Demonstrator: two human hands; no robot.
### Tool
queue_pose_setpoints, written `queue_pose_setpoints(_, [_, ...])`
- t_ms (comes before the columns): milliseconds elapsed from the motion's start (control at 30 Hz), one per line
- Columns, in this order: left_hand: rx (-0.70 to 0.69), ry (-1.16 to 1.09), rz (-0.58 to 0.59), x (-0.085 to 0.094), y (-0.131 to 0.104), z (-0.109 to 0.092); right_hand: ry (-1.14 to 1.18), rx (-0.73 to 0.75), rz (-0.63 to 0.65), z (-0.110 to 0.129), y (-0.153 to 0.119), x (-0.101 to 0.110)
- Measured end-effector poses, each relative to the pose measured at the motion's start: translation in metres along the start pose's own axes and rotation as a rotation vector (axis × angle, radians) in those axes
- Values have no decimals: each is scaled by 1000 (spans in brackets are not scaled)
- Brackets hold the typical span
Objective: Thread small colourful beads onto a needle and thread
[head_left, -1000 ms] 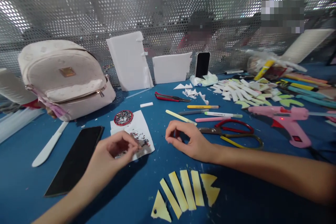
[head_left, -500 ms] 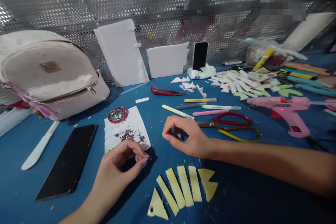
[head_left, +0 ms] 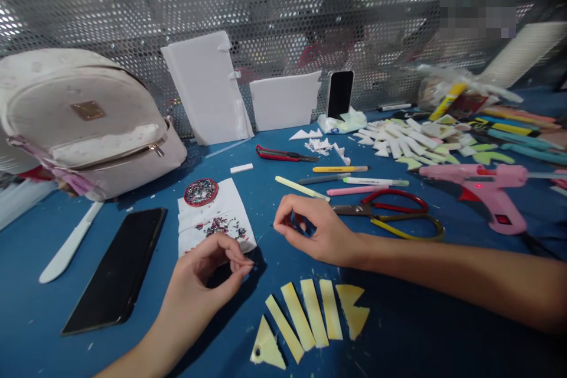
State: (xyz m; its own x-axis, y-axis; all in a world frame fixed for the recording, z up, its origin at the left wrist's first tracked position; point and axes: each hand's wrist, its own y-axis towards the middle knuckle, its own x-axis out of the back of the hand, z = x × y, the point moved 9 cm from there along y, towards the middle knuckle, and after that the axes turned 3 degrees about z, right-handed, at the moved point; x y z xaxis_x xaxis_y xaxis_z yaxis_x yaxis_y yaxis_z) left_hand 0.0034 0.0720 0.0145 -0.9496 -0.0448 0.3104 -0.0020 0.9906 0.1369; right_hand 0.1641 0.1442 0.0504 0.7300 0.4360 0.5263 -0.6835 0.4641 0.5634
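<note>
My left hand [head_left: 212, 277] is closed in a pinch over the near edge of a white paper [head_left: 237, 201] that bears loose beads. Facing it, my right hand [head_left: 314, 227] is also pinched, thumb against fingertips, beside the scissors [head_left: 354, 210]. A hint of something very thin shows at the fingertips, too fine to name. In front of both hands lie yellow foam pieces in a fish shape: a triangular head [head_left: 267, 345] with a hole, several strips [head_left: 313, 313] and a notched tail [head_left: 351, 310]. A red-rimmed round dish of beads [head_left: 201, 192] sits on the paper.
A pink glue gun [head_left: 491, 189] with a lit red light lies at right, near a heap of foam cuttings [head_left: 407, 139]. Markers [head_left: 341, 169] and a red cutter [head_left: 279, 154] lie beyond my hands. At left are a black phone [head_left: 117, 271], a white knife [head_left: 73, 242] and a backpack [head_left: 88, 130].
Both hands keep nearly the same pinched poses. The whole view has shifted slightly, so things sit a little further right.
</note>
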Motion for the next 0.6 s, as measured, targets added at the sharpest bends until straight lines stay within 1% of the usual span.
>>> queue_pose_setpoints(400, [21, 0, -3, 0, 2, -1, -5, -11, 24, -2, 0, -2])
queue_pose_setpoints(600, [30, -6, -8, 2, 0, 1, -17, 15, 29, 2, 1, -2])
